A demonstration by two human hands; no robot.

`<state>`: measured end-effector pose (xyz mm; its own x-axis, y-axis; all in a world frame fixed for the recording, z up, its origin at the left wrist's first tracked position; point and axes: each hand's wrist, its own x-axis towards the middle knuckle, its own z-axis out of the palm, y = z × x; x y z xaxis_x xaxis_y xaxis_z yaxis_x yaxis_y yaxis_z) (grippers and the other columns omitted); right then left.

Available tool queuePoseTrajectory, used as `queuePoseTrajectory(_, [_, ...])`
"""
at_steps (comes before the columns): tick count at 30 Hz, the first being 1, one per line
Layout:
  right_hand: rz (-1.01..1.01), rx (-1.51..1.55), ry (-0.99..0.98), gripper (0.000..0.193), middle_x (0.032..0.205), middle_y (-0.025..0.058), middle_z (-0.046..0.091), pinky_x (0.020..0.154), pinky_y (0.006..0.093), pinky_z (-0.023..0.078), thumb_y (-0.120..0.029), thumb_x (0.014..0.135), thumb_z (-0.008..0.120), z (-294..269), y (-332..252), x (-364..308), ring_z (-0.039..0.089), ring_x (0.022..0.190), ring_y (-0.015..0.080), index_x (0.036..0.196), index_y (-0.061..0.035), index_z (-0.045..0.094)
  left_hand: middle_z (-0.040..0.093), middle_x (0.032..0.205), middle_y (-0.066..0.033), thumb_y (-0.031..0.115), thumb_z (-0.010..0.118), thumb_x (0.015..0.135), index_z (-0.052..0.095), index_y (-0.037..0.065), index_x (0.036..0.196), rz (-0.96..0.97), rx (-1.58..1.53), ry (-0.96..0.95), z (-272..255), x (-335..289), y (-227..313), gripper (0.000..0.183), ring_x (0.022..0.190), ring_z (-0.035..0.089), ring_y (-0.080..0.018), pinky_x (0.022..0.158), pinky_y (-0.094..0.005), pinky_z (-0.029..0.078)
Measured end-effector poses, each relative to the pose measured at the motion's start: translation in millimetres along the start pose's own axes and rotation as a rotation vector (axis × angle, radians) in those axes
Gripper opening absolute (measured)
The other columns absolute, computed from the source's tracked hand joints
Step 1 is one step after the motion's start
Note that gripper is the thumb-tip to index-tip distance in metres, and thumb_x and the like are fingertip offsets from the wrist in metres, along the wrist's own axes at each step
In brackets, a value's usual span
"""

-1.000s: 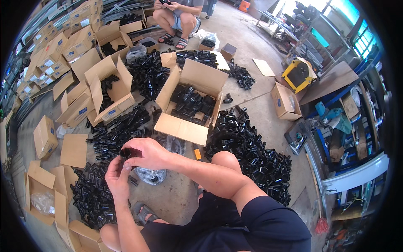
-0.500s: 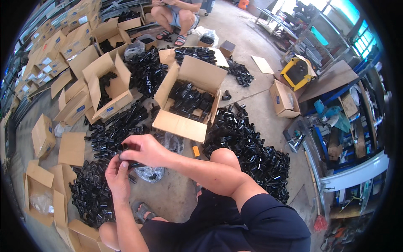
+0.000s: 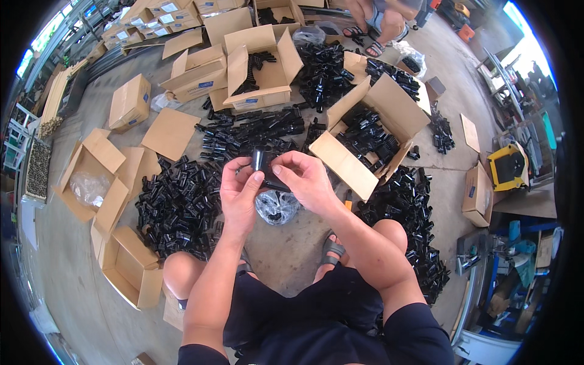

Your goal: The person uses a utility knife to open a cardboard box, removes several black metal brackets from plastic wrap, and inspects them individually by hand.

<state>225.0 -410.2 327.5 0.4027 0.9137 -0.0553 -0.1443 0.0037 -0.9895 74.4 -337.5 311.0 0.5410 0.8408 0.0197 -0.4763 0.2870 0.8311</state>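
Observation:
In front of me, my left hand [image 3: 238, 193] grips a short, glossy black plastic tube fitting [image 3: 260, 159], with the thumb against its lower end. My right hand [image 3: 304, 182] pinches at the fitting's right side, thumb and forefinger together. The fingers hide part of its shape. Below the hands lies a clear plastic bag [image 3: 277, 208] with dark pieces in it. Loose black fittings are heaped left of my hands [image 3: 176, 210] and on my right [image 3: 401, 207]. An open cardboard box [image 3: 344, 165] of black fittings stands beyond my right hand.
More open cartons [image 3: 261, 97] stand ahead, with stacked closed boxes [image 3: 170, 24] behind. Opened boxes [image 3: 131, 267] lie at the left. Another person [image 3: 383, 27] squats at the far side. A yellow-framed item [image 3: 508, 165] and a cluttered shelf [image 3: 523, 261] are at the right.
My view has swung left, so the scene sits further right. My hands, earlier close together with the right over the left, are now side by side, and the fitting stands upright in plain sight.

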Motion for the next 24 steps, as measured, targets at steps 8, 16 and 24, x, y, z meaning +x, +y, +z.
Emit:
queuePoseTrajectory(8, [0.127,-0.044,0.083,0.015,0.090,0.0047,0.073,0.070,0.0260,0.052,-0.010,0.095,0.072,3.3,6.3,0.8,0.064,0.080,0.0083,0.104,0.0021,0.071,0.071,0.108,-0.0104,0.000,0.070,0.096,0.057,0.001,0.116,0.131,0.232,0.064,-1.3,-0.8,-10.2,0.024,0.095,0.066,-0.0114,0.085,-0.0257,0.054])
queuePoseTrajectory(16, [-0.029,-0.193,0.076,0.019,0.095,0.0068,0.070,0.073,0.0292,0.053,-0.012,0.095,0.071,10.9,12.0,-3.0,0.066,0.089,0.0127,0.106,0.0016,0.067,0.071,0.107,-0.0097,-0.001,0.071,0.096,0.059,0.000,0.114,0.149,0.267,0.096,-0.8,0.0,-5.6,0.022,0.096,0.067,-0.0114,0.085,-0.0261,0.054])
queuePoseTrajectory(24, [0.007,-0.211,0.068,0.016,0.094,0.0027,0.068,0.072,0.0257,0.053,-0.012,0.099,0.069,7.6,8.3,-4.2,0.063,0.087,0.0077,0.108,0.0006,0.065,0.071,0.107,-0.0093,-0.002,0.070,0.096,0.059,0.000,0.115,0.159,0.307,0.083,-3.0,-0.9,-6.3,0.022,0.095,0.066,-0.0112,0.085,-0.0259,0.054])
